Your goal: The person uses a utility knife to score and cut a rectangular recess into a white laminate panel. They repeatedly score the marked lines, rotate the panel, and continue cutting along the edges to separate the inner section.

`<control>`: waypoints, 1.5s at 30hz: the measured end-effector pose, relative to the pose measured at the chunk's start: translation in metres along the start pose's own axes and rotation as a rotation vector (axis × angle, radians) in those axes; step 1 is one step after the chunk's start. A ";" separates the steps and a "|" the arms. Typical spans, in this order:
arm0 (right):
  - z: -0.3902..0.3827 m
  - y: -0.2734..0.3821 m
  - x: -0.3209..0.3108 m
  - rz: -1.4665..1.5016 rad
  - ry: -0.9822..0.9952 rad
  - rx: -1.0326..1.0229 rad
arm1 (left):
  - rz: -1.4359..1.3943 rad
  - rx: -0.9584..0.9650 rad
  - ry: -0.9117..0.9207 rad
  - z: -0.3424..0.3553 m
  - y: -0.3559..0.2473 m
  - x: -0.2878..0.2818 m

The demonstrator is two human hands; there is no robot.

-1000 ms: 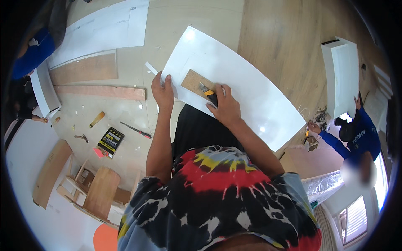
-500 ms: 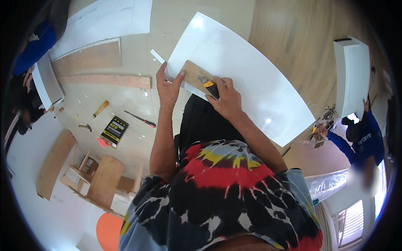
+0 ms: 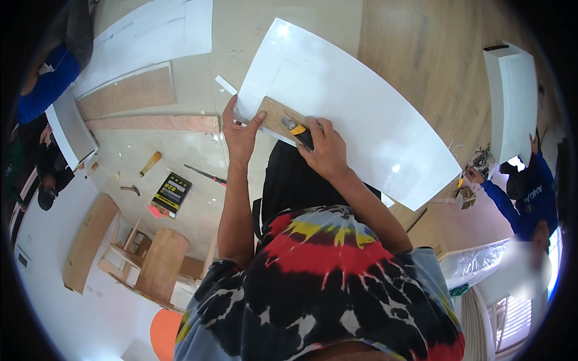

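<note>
A large white panel (image 3: pixel 343 96) with one curved side lies tilted before my knees. On its near left part rests a small wooden block (image 3: pixel 276 111). My right hand (image 3: pixel 327 150) is closed round a black and yellow utility knife (image 3: pixel 298 132), with the knife's front end lying over the block. At the panel's left edge is my left hand (image 3: pixel 239 135), its thumb touching the block's left end and its index finger along the panel's edge; the other fingers are partly hidden. A narrow white strip (image 3: pixel 226 84) sticks out beyond that edge.
On the floor at left lie a black and yellow adhesive tin (image 3: pixel 171 194), a wooden handle (image 3: pixel 150 163), a file (image 3: pixel 205 174) and a long board (image 3: pixel 153 123). A wooden stool (image 3: pixel 162 259) stands behind. Co-workers in blue handle white panels (image 3: pixel 513 102) on both sides.
The block and the knife, with my right hand, have shifted slightly down and left in view. The surroundings have shifted a little too. Both hands keep nearly the same hold.
</note>
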State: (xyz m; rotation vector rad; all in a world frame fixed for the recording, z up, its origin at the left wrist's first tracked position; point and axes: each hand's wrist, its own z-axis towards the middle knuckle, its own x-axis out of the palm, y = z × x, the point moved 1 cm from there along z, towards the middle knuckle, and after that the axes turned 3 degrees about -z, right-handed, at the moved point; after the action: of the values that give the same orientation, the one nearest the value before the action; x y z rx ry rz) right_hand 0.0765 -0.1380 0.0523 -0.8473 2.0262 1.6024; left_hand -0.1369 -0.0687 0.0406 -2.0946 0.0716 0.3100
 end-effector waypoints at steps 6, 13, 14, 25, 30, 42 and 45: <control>-0.008 -0.002 -0.003 -0.064 0.082 0.098 | 0.173 0.084 -0.048 -0.005 0.014 -0.003; -0.024 -0.025 -0.024 -0.016 -0.019 0.089 | -0.245 -0.151 -0.288 -0.026 0.023 -0.006; -0.020 -0.024 -0.023 -0.025 -0.024 0.053 | -0.273 -0.180 -0.316 -0.027 0.033 -0.011; 0.004 -0.007 -0.003 -0.100 0.023 0.001 | 0.265 0.126 -0.111 -0.014 0.014 0.008; 0.003 -0.006 -0.004 -0.093 0.030 -0.013 | 0.379 0.147 -0.081 -0.014 0.008 0.005; 0.002 -0.006 -0.002 -0.058 0.023 0.010 | 0.285 0.079 -0.116 -0.013 0.011 0.006; 0.002 -0.006 -0.001 -0.064 0.008 0.003 | 0.379 0.109 -0.167 -0.018 -0.001 0.012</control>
State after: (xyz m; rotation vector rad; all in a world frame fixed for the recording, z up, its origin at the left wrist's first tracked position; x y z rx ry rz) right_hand 0.0817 -0.1372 0.0484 -0.9096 1.9859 1.5626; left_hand -0.1215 -0.0825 0.0466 -1.9313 0.3794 0.6914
